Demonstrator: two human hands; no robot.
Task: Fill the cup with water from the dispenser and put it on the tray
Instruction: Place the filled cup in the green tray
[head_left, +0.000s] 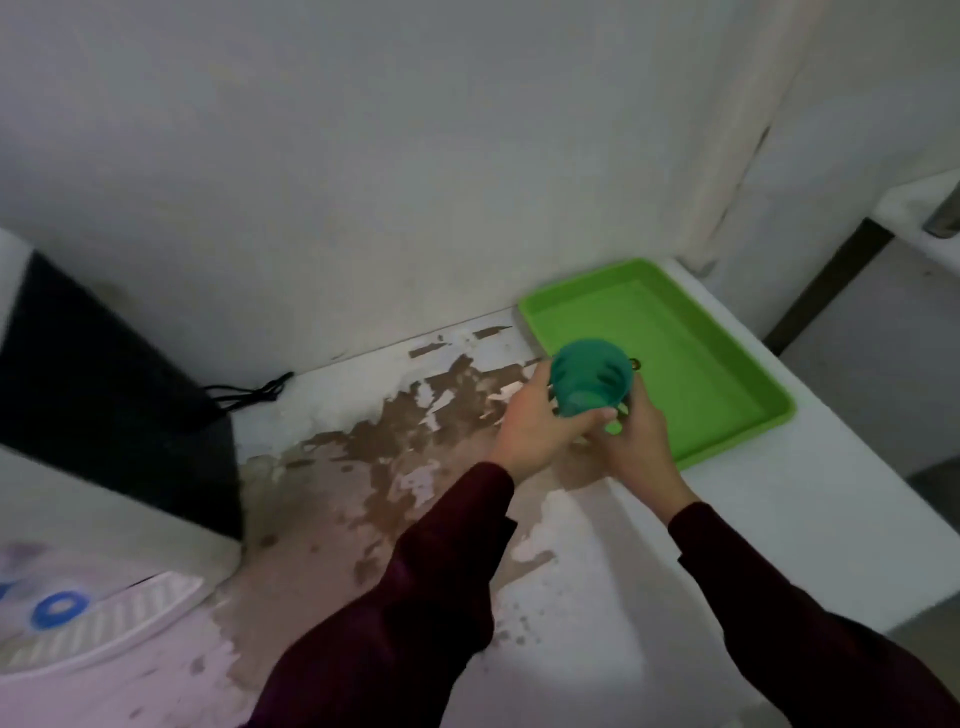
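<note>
- Green tray (727, 400): landmark, flat on the white bench (597, 597), against the wall (363, 156) at the bench's far right corner.
- Teal cup (589, 376): held in the air over the tray's near-left rim, tilted, mouth turned toward the camera; contents not discernible.
- Left hand (535, 426): just left of the tray, fingers wrapped around the cup's left side and base, thumb lying across its lower edge.
- Right hand (636, 441): over the tray's near-left corner, fingers closed on the cup's right side at the handle.
- Dark maroon sleeves (415, 597): both forearms covered, reaching toward the tray from the near edge.
- Worn patch of bench surface (405, 431): left of the tray, white coating peeled to brown.
- Water dispenser (104, 545): well left of the tray, white body with dark back panel, blue ring on its front; blurred.
- Black cord (254, 392): between dispenser and tray, along the wall.
</note>
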